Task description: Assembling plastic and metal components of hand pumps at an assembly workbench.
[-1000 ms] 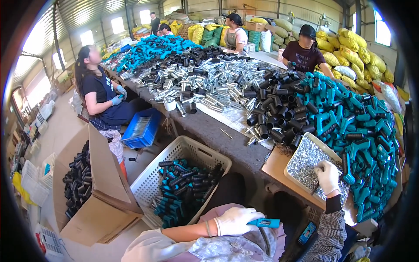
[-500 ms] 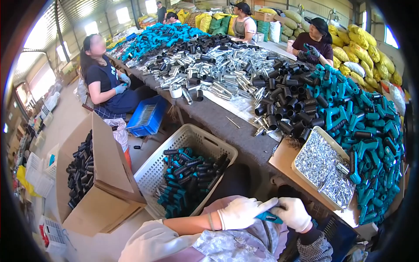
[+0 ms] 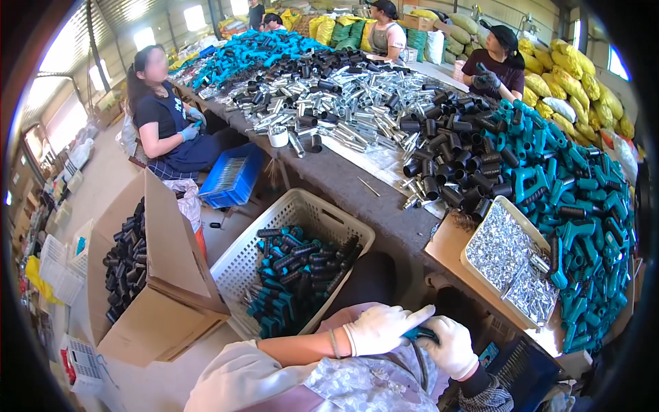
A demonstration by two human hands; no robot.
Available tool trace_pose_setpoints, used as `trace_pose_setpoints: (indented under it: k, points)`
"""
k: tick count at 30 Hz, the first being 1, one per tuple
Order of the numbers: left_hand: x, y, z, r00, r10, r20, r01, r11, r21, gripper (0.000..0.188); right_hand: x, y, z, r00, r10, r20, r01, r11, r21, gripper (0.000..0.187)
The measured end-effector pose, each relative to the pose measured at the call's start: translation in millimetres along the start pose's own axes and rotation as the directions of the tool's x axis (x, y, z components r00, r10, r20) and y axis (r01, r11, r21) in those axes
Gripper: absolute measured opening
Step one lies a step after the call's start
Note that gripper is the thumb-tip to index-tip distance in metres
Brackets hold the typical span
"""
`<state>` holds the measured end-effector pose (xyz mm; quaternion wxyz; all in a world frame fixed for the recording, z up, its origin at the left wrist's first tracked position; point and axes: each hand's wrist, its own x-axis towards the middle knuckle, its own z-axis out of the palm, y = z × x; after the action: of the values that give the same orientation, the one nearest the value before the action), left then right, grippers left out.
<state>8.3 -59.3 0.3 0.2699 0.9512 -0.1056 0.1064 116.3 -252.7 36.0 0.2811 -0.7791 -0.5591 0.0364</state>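
In white gloves, both my hands are closed around one teal-and-black plastic handle piece [image 3: 420, 334] over my lap. My left hand [image 3: 377, 331] grips its left end, with the index finger stretched along the top toward the other glove. My right hand [image 3: 449, 348] wraps the right end, and the fingers hide much of the piece. Just beyond my lap, a cream perforated basket [image 3: 322, 213] holds a heap of similar teal-and-black handles [image 3: 292, 271].
On the long table [image 3: 329, 180] lie metal shafts [image 3: 357, 103], black sleeves [image 3: 456, 151] and teal housings [image 3: 587, 185]. A tray of small metal parts [image 3: 504, 257] sits at right. Left stand a cardboard box [image 3: 178, 254] and blue crate [image 3: 232, 175]. Co-workers [image 3: 165, 117] sit around the table.
The handle piece has turned between my hands, showing less bright teal now. My right hand has shifted slightly left and tilted; the left hand has risen slightly. The co-worker at left lowered their head.
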Motion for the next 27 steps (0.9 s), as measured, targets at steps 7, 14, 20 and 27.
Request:
trace_pose_setpoints:
  k: [7, 14, 20, 27]
  points:
    - [-5, 3, 4, 0.997, -0.051, 0.062, 0.057, 0.993, -0.1, 0.071, -8, -4, 8, 0.976, 0.175, 0.13, -0.173, 0.985, -0.027, 0.039]
    - [-6, 8, -9, 0.947, -0.197, 0.256, 0.285, 0.88, -0.379, 0.061, -9, -1, 14, 0.982, -0.191, -0.007, 0.187, 0.969, -0.159, 0.043]
    - [-7, 7, -6, 0.981, -0.176, 0.083, 0.194, 0.917, -0.347, 0.05, -5, 8, 7, 0.998, -0.064, -0.004, 0.064, 0.994, -0.087, 0.038]
    - [-7, 10, -4, 0.99, -0.123, 0.064, 0.138, 0.901, -0.412, 0.04, 27, 62, -74, 0.857, 0.109, -0.503, -0.244, 0.947, -0.211, 0.006]
